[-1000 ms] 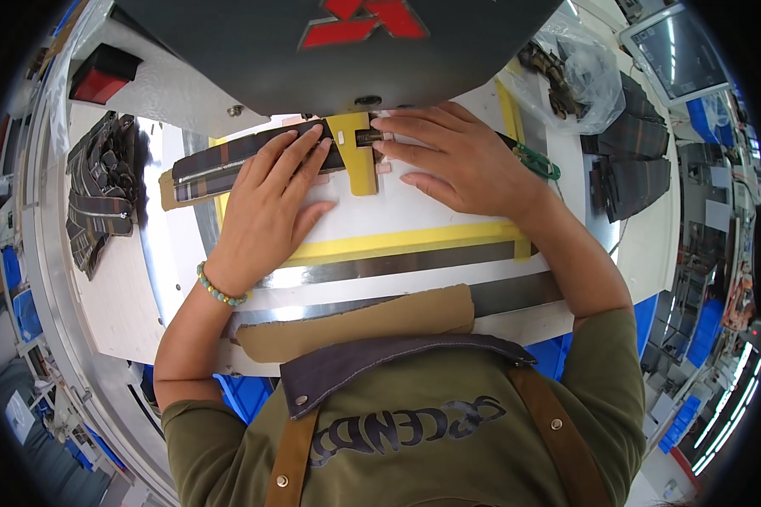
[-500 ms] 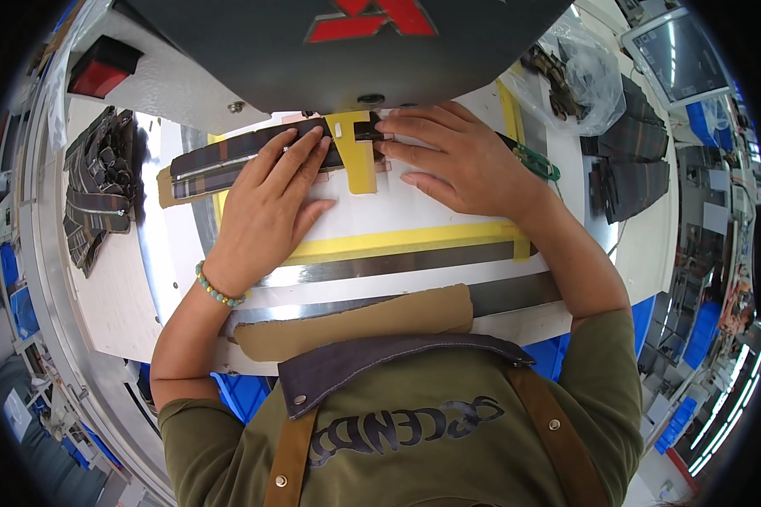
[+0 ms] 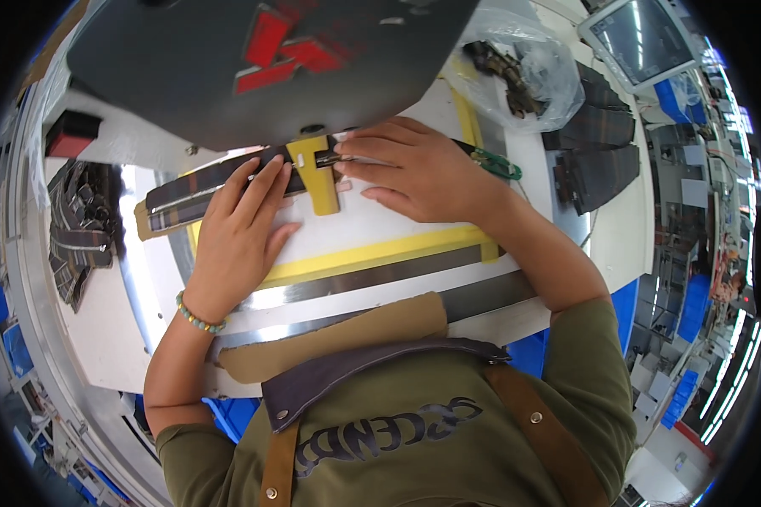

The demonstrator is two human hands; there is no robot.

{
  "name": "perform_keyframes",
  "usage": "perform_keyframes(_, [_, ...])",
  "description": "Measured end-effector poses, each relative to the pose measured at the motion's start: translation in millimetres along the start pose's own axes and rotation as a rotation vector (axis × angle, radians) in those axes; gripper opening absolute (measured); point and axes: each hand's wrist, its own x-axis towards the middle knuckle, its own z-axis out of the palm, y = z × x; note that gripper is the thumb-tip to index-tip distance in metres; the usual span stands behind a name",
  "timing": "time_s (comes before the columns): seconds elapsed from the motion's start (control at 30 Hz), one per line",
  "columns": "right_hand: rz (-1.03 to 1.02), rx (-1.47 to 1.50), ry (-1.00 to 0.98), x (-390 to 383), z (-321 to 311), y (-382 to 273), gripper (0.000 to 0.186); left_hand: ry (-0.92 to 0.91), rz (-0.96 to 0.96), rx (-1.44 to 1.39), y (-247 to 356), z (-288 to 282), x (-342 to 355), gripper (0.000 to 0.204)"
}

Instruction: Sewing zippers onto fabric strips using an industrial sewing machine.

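Note:
My left hand (image 3: 232, 239), beaded bracelet at the wrist, has its fingers outstretched on a dark plaid strip (image 3: 207, 182) with a zipper, lying over brown card (image 3: 143, 221). The strip reaches a yellow guide plate (image 3: 320, 188) beneath the overhanging dark machine head (image 3: 169, 59). My right hand (image 3: 418, 177) lies with fingers stretched toward the plate's right side, fingertips touching a small dark piece (image 3: 328, 158); what exactly it is cannot be made out. A green-handled tool (image 3: 500, 165) lies beside that hand on the white work surface (image 3: 364, 237).
A pile of plaid pieces (image 3: 80, 237) lies at left. At right are a plastic bag (image 3: 550, 76) of pieces, stacked dark fabric (image 3: 600, 177) and a screen (image 3: 634, 46). A brown card (image 3: 330, 338) lies along the front edge; blue bins (image 3: 232, 414) show below.
The whole view has shifted and tilted, the machine head appearing further left and lower. Both hands stay in about the same place on the pieces beside the yellow plate.

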Motion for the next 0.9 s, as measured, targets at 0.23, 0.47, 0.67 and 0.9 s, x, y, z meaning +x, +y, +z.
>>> perform_keyframes(0.23, [0.317,-0.372,0.254,-2.1,-56.5,19.5,0.011,0.007,-0.005,-0.020,-5.3,0.7,-1.8,0.074])
perform_keyframes(0.47, [0.758,-0.787,-0.261,-43.3,-95.3,102.9,0.020,0.047,0.029,-0.082,-7.7,0.1,1.7,0.070])
perform_keyframes(0.67, [0.597,-0.806,0.030,-44.7,-74.5,72.6,0.013,0.113,0.026,-0.104,-7.7,0.6,-3.8,0.066])
perform_keyframes(0.9, [0.285,-0.659,-0.082,-14.6,-58.9,-30.9,0.006,0.144,-0.039,-0.840,35.4,-32.3,-10.7,0.051])
